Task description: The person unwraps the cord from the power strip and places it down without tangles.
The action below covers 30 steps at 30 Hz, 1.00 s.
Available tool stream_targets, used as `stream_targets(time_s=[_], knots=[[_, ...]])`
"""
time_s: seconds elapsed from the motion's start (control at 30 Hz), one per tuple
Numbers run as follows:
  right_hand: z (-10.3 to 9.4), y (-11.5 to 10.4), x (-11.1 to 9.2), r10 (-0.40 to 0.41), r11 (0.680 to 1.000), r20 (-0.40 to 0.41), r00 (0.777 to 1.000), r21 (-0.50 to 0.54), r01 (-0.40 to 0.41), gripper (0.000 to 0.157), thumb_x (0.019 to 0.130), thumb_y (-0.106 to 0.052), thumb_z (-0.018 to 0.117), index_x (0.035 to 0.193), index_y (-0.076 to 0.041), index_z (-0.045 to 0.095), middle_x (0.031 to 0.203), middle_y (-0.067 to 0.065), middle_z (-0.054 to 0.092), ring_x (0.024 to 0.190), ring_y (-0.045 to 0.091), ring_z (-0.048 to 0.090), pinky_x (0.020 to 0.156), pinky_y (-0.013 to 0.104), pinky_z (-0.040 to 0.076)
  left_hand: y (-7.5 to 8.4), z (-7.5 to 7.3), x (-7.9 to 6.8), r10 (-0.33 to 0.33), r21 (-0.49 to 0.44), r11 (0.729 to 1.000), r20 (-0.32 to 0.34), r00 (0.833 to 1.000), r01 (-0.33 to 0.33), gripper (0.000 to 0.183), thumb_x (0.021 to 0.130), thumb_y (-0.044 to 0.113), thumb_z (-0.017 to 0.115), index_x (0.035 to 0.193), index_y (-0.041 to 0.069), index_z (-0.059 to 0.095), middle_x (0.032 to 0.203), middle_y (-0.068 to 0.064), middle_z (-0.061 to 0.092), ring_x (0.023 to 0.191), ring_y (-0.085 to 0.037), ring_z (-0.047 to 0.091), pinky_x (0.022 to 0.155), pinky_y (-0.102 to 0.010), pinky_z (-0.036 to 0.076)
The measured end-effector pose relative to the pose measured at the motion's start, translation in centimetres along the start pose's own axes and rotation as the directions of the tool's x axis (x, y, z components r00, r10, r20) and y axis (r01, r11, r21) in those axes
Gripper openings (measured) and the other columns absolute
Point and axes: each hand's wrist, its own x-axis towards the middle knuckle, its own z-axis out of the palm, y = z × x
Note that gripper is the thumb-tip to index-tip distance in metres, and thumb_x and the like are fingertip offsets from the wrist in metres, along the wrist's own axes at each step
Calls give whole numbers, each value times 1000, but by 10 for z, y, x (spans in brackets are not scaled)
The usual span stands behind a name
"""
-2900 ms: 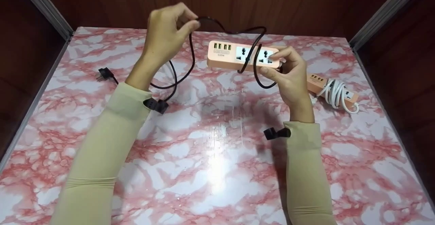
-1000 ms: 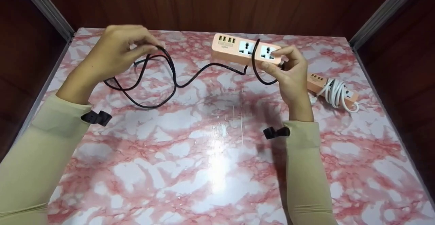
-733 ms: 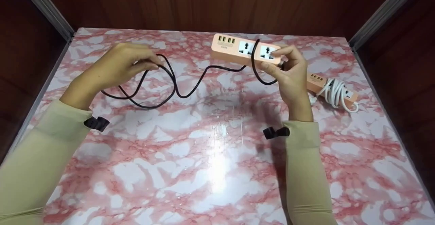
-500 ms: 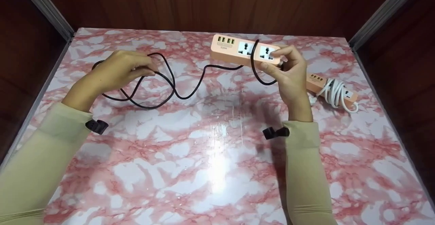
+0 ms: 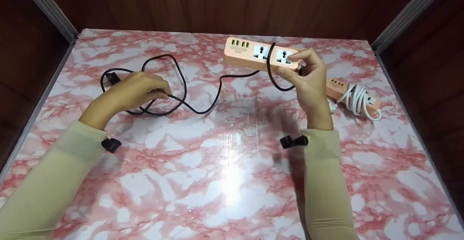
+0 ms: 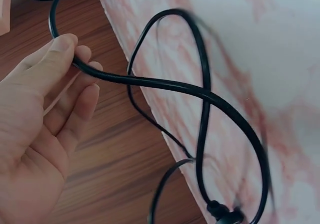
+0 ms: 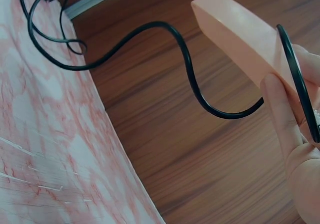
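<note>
My right hand (image 5: 310, 71) grips the right end of a peach power strip (image 5: 243, 53), thumb in front and fingers on its top edge. White sockets and several USB ports face me. One turn of its black cord (image 5: 269, 64) wraps round the strip. From there the cord sags leftward to my left hand (image 5: 139, 89), which pinches it between thumb and fingers low over the table. In the left wrist view the cord (image 6: 165, 83) crosses itself in loose loops. The black plug (image 5: 113, 77) lies at the left, partly behind my left hand.
A second peach power strip (image 5: 335, 87) lies at the right, wound with a white cord (image 5: 357, 100). The table (image 5: 203, 167) has a red and white marbled top. Brown wood panels (image 5: 224, 8) stand behind it and on both sides.
My left hand first went left with the cord, unwinding a turn from the strip, then came down and slightly right. The plug has come into sight again. My right hand has barely moved.
</note>
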Motion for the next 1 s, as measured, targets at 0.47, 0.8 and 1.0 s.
stream_targets(time_s=[0.47, 0.8, 1.0], knots=[[0, 1, 0, 13, 999, 8, 1000, 34, -13, 30, 78, 14, 85, 100, 6, 66, 107, 13, 69, 82, 15, 64, 73, 25, 53, -4, 33, -10, -71, -21, 997, 105, 992, 74, 8, 95, 11, 80, 91, 16, 76, 88, 4, 71, 78, -11, 63, 74, -37, 53], [-1, 1, 1, 12, 1000, 24, 1000, 17, -12, 31, 78, 13, 85, 101, 9, 64, 107, 17, 69, 82, 18, 67, 72, 26, 57, -6, 41, -12, -117, -30, 992, 116, 986, 122, 8, 94, 12, 82, 93, 16, 74, 90, 3, 75, 82, -13, 67, 77, -39, 54], [-1, 1, 1, 13, 1000, 24, 1000, 11, -13, 31, 78, 13, 85, 101, 10, 64, 109, 17, 69, 83, 18, 68, 73, 26, 57, -2, 39, -12, -172, -34, 983, 154, 973, 180, 11, 94, 14, 83, 91, 17, 73, 88, 5, 72, 80, -12, 63, 76, -38, 52]])
